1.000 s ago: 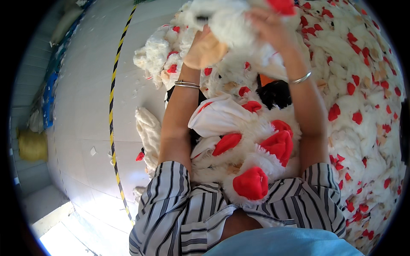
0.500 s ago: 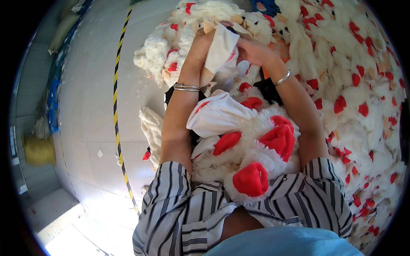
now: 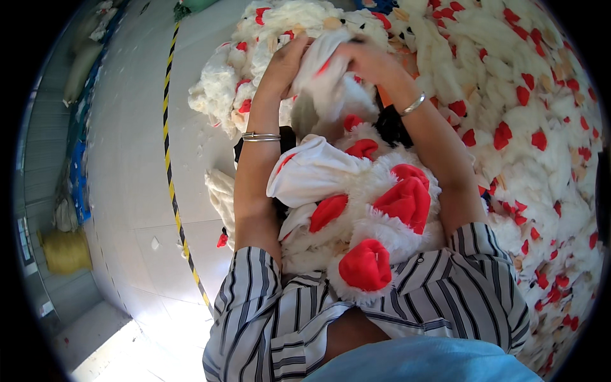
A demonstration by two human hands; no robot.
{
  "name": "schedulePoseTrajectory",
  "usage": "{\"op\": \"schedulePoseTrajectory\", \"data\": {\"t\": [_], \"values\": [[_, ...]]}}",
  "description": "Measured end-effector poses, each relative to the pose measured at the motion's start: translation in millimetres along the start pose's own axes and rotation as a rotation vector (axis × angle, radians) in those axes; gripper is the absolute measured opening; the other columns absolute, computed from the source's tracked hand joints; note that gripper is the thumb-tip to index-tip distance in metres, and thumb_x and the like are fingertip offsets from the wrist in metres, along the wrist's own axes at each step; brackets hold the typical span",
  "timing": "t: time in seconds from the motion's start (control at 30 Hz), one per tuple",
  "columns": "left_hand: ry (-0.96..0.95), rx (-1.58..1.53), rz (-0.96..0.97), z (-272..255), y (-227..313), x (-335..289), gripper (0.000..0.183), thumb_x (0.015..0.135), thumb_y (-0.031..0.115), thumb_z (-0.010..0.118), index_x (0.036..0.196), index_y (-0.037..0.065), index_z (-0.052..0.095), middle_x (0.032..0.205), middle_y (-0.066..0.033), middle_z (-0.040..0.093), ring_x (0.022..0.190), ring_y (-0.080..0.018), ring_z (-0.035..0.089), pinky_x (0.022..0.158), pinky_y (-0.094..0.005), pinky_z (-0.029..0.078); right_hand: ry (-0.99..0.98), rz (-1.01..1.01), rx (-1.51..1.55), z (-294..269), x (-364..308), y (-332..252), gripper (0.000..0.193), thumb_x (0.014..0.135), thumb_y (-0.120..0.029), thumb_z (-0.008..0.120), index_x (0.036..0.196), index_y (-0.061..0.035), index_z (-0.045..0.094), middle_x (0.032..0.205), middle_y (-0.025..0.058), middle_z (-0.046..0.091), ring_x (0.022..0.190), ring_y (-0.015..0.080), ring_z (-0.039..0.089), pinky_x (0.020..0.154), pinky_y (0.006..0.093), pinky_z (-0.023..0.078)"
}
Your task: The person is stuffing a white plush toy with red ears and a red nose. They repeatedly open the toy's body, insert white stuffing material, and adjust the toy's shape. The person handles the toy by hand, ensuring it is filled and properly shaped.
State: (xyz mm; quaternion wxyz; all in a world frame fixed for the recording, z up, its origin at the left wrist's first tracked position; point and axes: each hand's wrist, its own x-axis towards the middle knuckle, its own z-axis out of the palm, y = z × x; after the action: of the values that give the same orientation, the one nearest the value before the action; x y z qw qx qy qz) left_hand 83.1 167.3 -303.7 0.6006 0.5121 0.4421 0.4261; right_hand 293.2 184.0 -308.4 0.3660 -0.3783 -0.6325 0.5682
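Observation:
Out in front of me I hold a white plush skin (image 3: 321, 60), limp and blurred by motion, with a red strip on it. My left hand (image 3: 287, 69) is closed on its left side, its fingertips partly hidden behind the cloth. On the other side my right hand (image 3: 374, 62) is closed at the cloth's edge, its fingers smeared. Below, between my forearms, a heap of furry white plush skins (image 3: 305, 251) lies on my lap. Among them are a smooth white cloth piece (image 3: 318, 167) and red parts with fluffy trim (image 3: 366, 264).
A big pile of white plush skins with red patches (image 3: 503, 137) covers the right side. Another white fluffy heap (image 3: 219, 89) lies beyond my hands. Yellow-and-black tape (image 3: 168, 140) runs along the grey floor (image 3: 130, 165) at left. A yellow roll (image 3: 65, 251) stands far left.
The white plush skin has turned over and shifted slightly left, with more fluffy white material now hanging below it. Both hands moved a little left with it.

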Motion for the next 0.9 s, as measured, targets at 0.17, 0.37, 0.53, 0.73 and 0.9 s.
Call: {"op": "schedulePoseTrajectory", "data": {"t": [0.17, 0.37, 0.53, 0.73, 0.9], "values": [[-0.173, 0.396, 0.109, -1, -6, -7, 0.048, 0.083, 0.041, 0.066, 0.109, 0.001, 0.06, 0.089, -0.0039, 0.064, 0.075, -0.0099, 0.058, 0.062, -0.0238, 0.047, 0.166, -0.02, 0.594, -20, 3, -10, 0.036, 0.088, -0.012, 0.063, 0.117, 0.0055, 0.055, 0.11, 0.0119, 0.062, 0.1, 0.0222, 0.062, 0.084, 0.0374, 0.054], [0.054, 0.398, 0.126, -3, -8, -4, 0.03, 0.08, 0.015, 0.068, 0.106, 0.001, 0.066, 0.095, -0.007, 0.069, 0.085, -0.0134, 0.063, 0.07, -0.028, 0.051, -0.077, 0.091, 0.609, -3, -19, -48, 0.044, 0.097, -0.034, 0.049, 0.121, 0.0023, 0.053, 0.106, 0.0118, 0.064, 0.09, 0.0217, 0.065, 0.077, 0.0352, 0.054], [0.309, 0.266, 0.399, -24, -10, -1, 0.019, 0.082, 0.008, 0.062, 0.098, 0.001, 0.068, 0.089, -0.0073, 0.069, 0.081, -0.0137, 0.062, 0.069, -0.0262, 0.049, 0.201, 0.078, 0.354, -30, -10, -24, 0.033, 0.096, -0.035, 0.051, 0.1, -0.0032, 0.061, 0.073, 0.0052, 0.06, 0.052, 0.0126, 0.053, 0.048, 0.0255, 0.042], [0.687, -0.131, 0.36, -51, 8, 2, 0.015, 0.084, 0.004, 0.053, 0.089, 0.001, 0.066, 0.069, -0.0027, 0.06, 0.056, -0.0059, 0.048, 0.051, -0.0201, 0.037, 0.497, 0.033, 0.494, -67, -26, -41, 0.028, 0.094, -0.032, 0.055, 0.094, -0.0039, 0.058, 0.065, 0.0019, 0.052, 0.048, 0.0108, 0.042, 0.046, 0.0261, 0.034], [0.66, -0.247, 0.385, -67, 9, -2, 0.013, 0.085, 0.006, 0.056, 0.093, 0.001, 0.065, 0.075, -0.0011, 0.059, 0.059, -0.0057, 0.047, 0.052, -0.0203, 0.036, 0.482, -0.077, 0.358, -66, -19, -33, 0.032, 0.093, -0.035, 0.056, 0.096, -0.0028, 0.059, 0.066, 0.0036, 0.057, 0.052, 0.0119, 0.049, 0.047, 0.0258, 0.038]]}}
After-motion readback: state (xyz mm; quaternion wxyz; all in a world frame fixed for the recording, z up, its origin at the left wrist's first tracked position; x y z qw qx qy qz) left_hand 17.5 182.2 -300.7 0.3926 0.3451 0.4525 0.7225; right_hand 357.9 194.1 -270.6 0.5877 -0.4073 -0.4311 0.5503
